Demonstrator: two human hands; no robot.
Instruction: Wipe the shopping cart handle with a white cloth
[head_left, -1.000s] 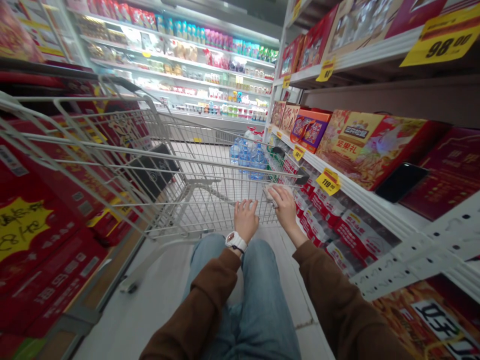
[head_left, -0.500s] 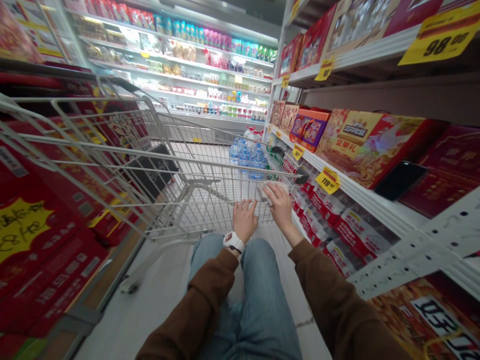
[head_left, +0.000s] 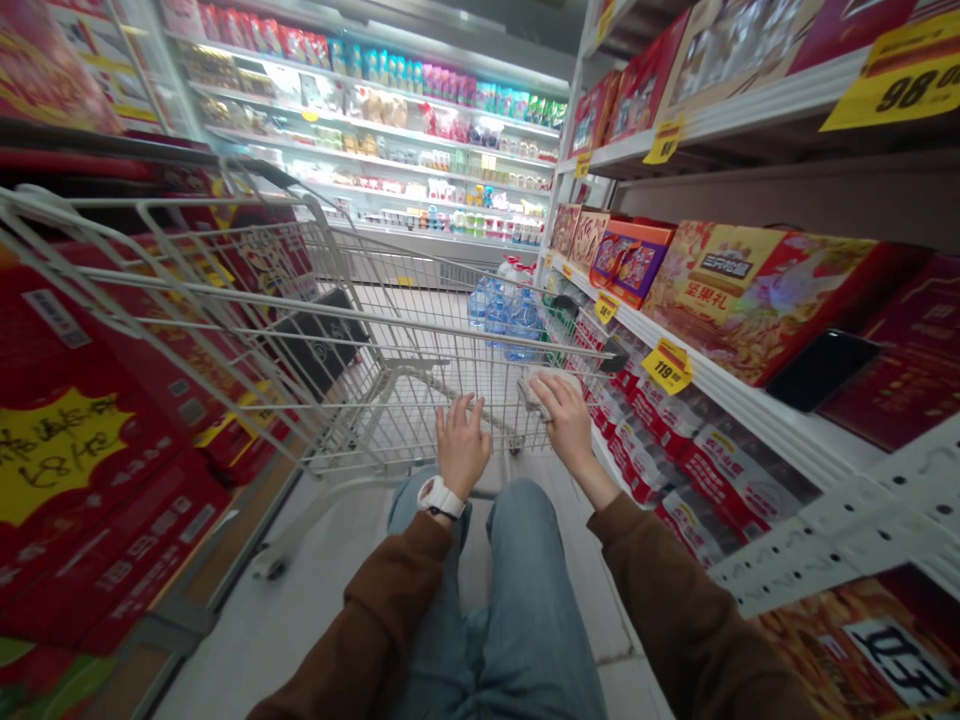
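Observation:
A light-coloured cloth (head_left: 531, 392) is under the fingers of my right hand (head_left: 564, 412), pressed against the right end of the wire shopping cart (head_left: 420, 322). My left hand (head_left: 462, 440), with a white watch (head_left: 441, 497) on its wrist, has its fingers spread near the cart's lower wires and holds nothing visible. The cart stands across in front of my knees, its basket wires in front of both hands. Whether my left fingertips touch the wires cannot be made out.
Shelves with boxed gifts (head_left: 757, 290) and a black phone (head_left: 823, 370) line the right side. Red boxes (head_left: 82, 470) are stacked at the left. Water bottles (head_left: 517, 318) stand on the floor beyond the cart, before a lit refrigerated display (head_left: 375, 130).
My left hand has moved left, away from my right hand, and its fingers are more spread. My right hand stays at the cart's right end with the cloth. The view has shifted slightly.

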